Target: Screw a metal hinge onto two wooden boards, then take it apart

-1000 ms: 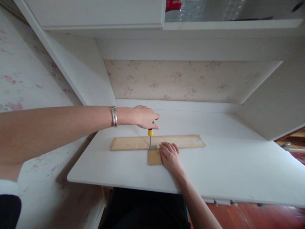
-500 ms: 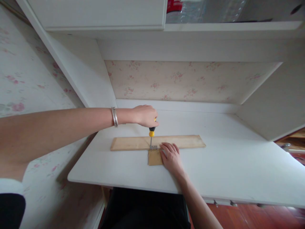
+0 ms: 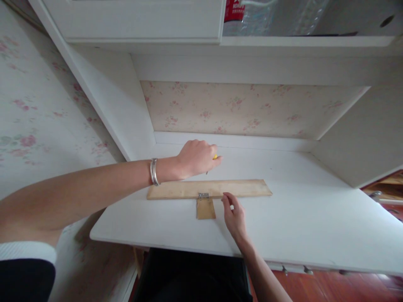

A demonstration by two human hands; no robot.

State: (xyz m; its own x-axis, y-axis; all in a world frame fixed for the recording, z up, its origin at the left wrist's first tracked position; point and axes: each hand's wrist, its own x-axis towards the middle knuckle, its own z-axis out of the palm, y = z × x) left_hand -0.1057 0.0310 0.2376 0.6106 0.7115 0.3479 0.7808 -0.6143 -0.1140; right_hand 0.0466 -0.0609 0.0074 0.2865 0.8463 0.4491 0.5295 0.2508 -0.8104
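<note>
My left hand (image 3: 198, 157), with a silver bracelet (image 3: 153, 172) at its wrist, is closed around a screwdriver and held above the table. Only a yellow bit of the screwdriver (image 3: 215, 157) and a short dark piece below the hand show; the rest is hidden. A long wooden board (image 3: 176, 189) lies flat. A metal hinge (image 3: 203, 195) sits at its near edge, where a small wooden piece (image 3: 205, 209) adjoins it. My right hand (image 3: 235, 216) is right of the small piece, thumb and fingers pinched at the board's near edge. Whatever it pinches is too small to make out.
The white tabletop (image 3: 299, 209) is boxed in by a left side panel, a right panel (image 3: 362, 142) and a low back ledge (image 3: 236, 140). An overhead cabinet (image 3: 141, 21) and a shelf with plastic packaging (image 3: 258, 19) hang above. A black seat (image 3: 195, 277) stands in front.
My left hand has lifted the screwdriver off the hinge and tilted it. My right hand has left the small wooden piece, shifted slightly right and closed into a pinch.
</note>
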